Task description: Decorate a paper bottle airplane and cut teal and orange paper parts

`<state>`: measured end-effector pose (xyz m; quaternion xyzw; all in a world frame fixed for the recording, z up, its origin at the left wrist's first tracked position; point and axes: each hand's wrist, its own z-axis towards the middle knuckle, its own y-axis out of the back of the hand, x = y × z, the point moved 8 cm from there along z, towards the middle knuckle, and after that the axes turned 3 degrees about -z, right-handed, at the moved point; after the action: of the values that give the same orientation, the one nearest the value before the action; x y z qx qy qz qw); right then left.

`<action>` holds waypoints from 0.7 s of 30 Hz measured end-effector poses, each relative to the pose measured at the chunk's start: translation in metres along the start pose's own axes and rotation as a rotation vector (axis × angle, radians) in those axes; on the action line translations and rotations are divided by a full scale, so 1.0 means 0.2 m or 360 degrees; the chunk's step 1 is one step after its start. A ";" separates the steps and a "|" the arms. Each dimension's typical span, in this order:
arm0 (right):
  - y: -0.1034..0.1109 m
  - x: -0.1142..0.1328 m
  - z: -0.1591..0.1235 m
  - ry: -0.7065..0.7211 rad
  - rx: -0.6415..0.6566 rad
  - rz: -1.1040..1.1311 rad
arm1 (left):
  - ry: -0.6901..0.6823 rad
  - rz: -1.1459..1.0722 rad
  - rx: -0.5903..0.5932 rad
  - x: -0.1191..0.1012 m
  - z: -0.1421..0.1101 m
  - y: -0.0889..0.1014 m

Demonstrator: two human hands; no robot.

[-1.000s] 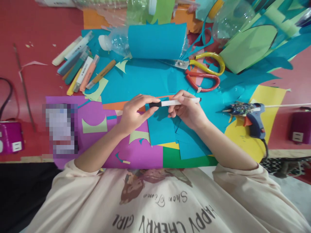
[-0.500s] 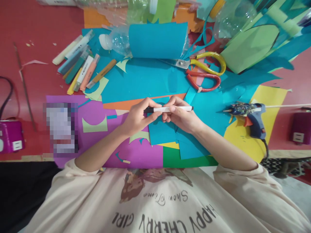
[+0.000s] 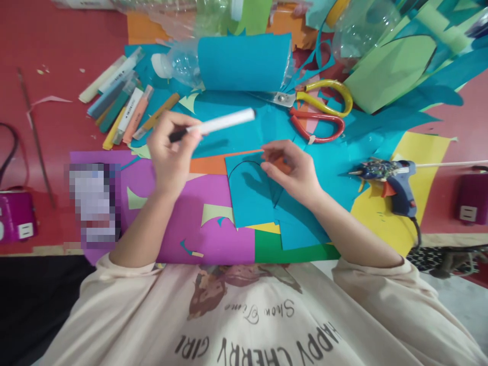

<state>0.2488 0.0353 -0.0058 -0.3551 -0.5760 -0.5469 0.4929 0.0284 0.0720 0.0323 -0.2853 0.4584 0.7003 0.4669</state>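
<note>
Curved line (image 3: 247, 161): was drawn on the blue paper (image 3: 249, 203), seemingly finished; uncut.
Marker (image 3: 226, 121): had a white barrel, dark ends, some blur; sat raised at the blue paper's 11 o'clock.
Left hand (image 3: 170, 147): pinched the marker's black end.
Right hand (image 3: 292, 165): was loosely spread at 2 o'clock; contact couldn't be told.

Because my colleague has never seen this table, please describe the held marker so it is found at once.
Start from the blue-wrapped bottle lying on its side. Below it in view, the left hand holds a white marker by its black cap. Unlike the markers lying left of the bottle, it is held in the air.
</note>
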 end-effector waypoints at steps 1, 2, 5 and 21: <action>0.03 0.02 0.00 0.0094 -0.0063 -0.0257 | -0.0063 0.0052 -0.0103 0.02 0.03 0.04; 0.05 0.03 0.01 0.0168 -0.0091 -0.0480 | -0.0115 0.0099 -0.0161 0.04 0.06 0.07; 0.03 0.01 0.01 0.0228 -0.0037 -0.0907 | -0.0310 0.0116 -0.0344 0.08 0.09 0.13; -0.04 -0.02 0.00 0.0121 0.0122 -0.1011 | -0.0250 0.0383 0.0244 -0.08 -0.07 -0.12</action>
<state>0.2423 0.0346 -0.0116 -0.1180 -0.6595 -0.6641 0.3318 0.0560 0.0559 0.0298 -0.1361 0.5035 0.7343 0.4344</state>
